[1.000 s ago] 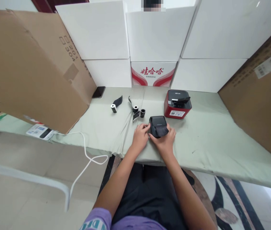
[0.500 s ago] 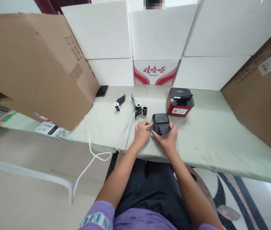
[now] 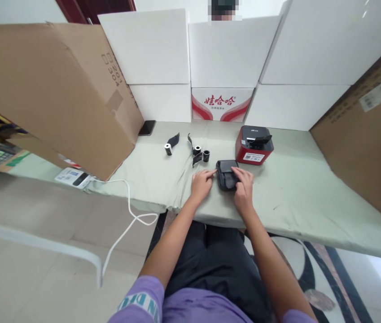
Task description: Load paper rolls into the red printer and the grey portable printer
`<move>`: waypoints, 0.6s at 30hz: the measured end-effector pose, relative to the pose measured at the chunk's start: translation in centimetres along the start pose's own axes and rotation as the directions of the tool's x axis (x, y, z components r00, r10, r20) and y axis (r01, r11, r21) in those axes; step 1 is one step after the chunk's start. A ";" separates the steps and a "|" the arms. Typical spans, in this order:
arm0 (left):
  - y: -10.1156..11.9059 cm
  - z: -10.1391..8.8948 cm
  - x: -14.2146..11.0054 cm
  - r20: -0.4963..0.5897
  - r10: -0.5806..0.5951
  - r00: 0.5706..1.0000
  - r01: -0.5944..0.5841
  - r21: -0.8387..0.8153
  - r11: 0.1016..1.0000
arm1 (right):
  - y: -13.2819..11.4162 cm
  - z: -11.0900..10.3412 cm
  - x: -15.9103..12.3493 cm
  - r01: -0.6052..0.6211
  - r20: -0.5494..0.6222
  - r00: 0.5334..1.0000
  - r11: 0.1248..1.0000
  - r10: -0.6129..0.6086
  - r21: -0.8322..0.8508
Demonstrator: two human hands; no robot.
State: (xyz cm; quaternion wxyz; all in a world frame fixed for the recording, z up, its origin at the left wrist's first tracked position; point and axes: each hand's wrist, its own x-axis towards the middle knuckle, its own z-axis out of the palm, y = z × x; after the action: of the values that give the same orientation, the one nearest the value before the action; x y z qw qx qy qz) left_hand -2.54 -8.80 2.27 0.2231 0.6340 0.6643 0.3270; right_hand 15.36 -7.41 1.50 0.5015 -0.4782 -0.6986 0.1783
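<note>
Holds both arms forward from the lower edge, pointing rightward with left hand near centre and up-left with right hand, farther right.

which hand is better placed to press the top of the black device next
Right, I'd say: the right hand reaches over the top of the black device, while the left hand sits beside it, pointing at its left side.

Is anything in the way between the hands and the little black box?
Nothing I can see. The right hand has fingers on top of the black box, and the left hand is at its left side. The red box stands behind, not between.
</note>
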 end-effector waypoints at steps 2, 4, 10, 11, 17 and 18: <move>0.0 0.0 0.0 -0.006 0.003 1.000 -0.003 -0.010 1.000 | -0.4 -0.6 0.4 -0.032 -0.030 0.999 0.998 0.033 0.061; 0.0 0.1 0.0 -0.011 0.002 1.000 -0.002 -0.023 1.000 | -0.8 -1.2 0.5 -0.129 -0.071 0.988 0.984 0.138 0.122; 0.1 0.1 0.0 -0.016 -0.011 1.000 0.011 -0.030 1.000 | -0.7 -1.6 2.3 -0.177 -0.037 0.980 0.943 0.195 0.280; 0.1 0.1 0.0 -0.018 -0.009 1.000 0.008 -0.030 1.000 | -0.4 -1.4 3.0 -0.164 -0.013 0.984 0.939 0.176 0.302; -0.1 0.2 0.0 -0.016 0.004 1.000 -0.005 -0.034 0.999 | 1.8 -0.9 6.8 -0.175 0.201 0.972 0.946 0.122 0.274; -0.1 0.2 0.0 -0.017 0.003 1.000 -0.004 -0.033 0.999 | 1.9 -1.1 7.0 -0.168 0.235 0.966 0.956 0.111 0.239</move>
State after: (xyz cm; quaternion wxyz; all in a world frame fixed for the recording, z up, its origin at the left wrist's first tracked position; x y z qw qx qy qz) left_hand -2.49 -8.77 2.08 0.2274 0.6285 0.6596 0.3438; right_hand 16.99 -0.79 4.29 0.4652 -0.4352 -0.6848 0.3539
